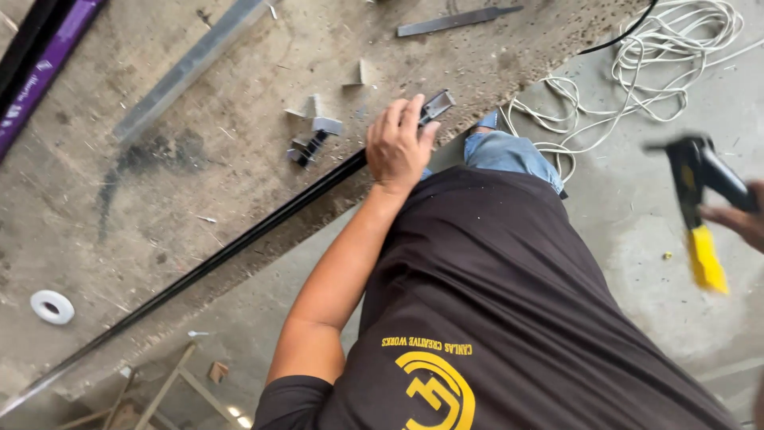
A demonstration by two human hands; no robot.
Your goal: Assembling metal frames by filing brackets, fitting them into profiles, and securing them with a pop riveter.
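Nearest is the person's own dark shirt w/ yellow print (477,318), so the body stands close against the worn grey concrete counter (239,175).

The left hand (400,143) lies closed over the long thin black metal rail (239,239), near its end at the counter edge. I judge this grip pins the rail down so it does not slide; the rail runs along the edge, from bottom left up to the hand.

The right hand (736,216) is off to the side, apart from the counter. Its grip is closed on the blurred black and yellow hand tool (699,207), raised.

Farther on the counter: small grey metal brackets (317,127), a white plastic ring (52,306), a flat grey metal bar (458,20).

On the floor beyond, a loose coil of white cable (660,64).
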